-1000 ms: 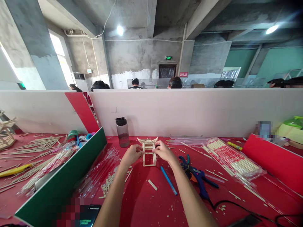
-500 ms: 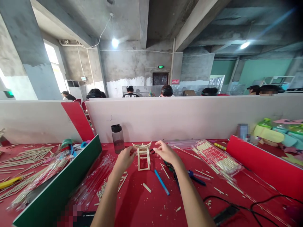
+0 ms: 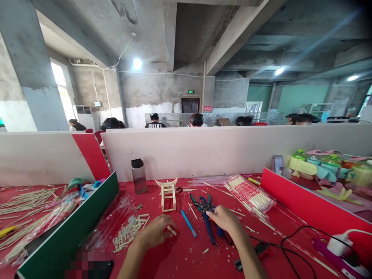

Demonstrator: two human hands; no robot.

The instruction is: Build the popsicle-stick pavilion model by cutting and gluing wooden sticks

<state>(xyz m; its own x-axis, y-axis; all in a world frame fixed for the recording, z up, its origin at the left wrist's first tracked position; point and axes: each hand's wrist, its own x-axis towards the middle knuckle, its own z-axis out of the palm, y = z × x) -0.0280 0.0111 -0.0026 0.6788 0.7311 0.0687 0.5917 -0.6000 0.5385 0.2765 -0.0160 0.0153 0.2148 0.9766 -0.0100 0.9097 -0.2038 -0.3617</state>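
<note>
A small wooden stick frame (image 3: pixel 168 195) with a curved top stands upright on the red table. My left hand (image 3: pixel 158 231) is in front of it, fingers apart, reaching over a short wooden piece (image 3: pixel 171 230); whether they touch is unclear. At the pliers (image 3: pixel 207 217) to the right is my right hand (image 3: pixel 225 219), its fingers bent near the blue handles; its grip is partly hidden. Between the hands lies a blue pen (image 3: pixel 188 223). A pile of short stick pieces (image 3: pixel 129 232) lies left of my left hand.
A dark-lidded bottle (image 3: pixel 138 176) stands behind at the left. Packed sticks (image 3: pixel 250 193) lie at the right, by a red divider (image 3: pixel 314 203). A green divider (image 3: pixel 72 224) bounds the left side. Black cables (image 3: pixel 286 248) cross the right front.
Both hands have moved away from the stick frame toward me, the left to the short wooden piece, the right to the pliers. The view has shifted slightly.
</note>
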